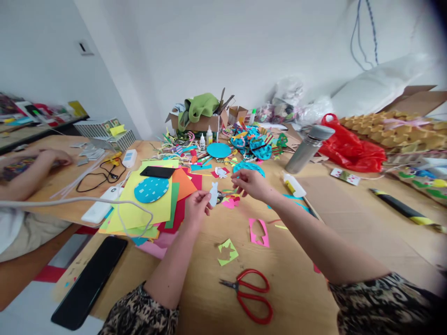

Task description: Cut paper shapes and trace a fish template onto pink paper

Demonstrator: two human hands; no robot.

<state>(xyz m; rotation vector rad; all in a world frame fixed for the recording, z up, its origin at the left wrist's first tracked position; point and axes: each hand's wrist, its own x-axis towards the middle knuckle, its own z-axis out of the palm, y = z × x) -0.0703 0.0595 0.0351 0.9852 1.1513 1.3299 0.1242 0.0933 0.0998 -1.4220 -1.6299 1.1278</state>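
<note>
My left hand (198, 205) pinches a pale blue rabbit-shaped paper cutout (213, 193) between thumb and fingertips. To its right, my right hand (250, 183) hovers with curled fingers drawn together; whatever they hold, if anything, is too small to make out. Beneath the hands lie pink paper scraps (231, 202) and a dark object partly hidden by the cutout. A white paper cutout (220, 172) rests just beyond. Nearer to me are a pink sheet with a cut-out hole (259, 232), a yellow-green scrap (227, 252) and red-handled scissors (246, 294).
Coloured paper sheets (118, 219) carry a spotted blue disc (151, 190) and a phone (157, 172). A steel bottle (307, 150), glue bottle (294, 185) and cardboard sheet (344, 218) lie right. Craft pieces (251, 139) fill the back. Another person's arm (35, 165) rests at left.
</note>
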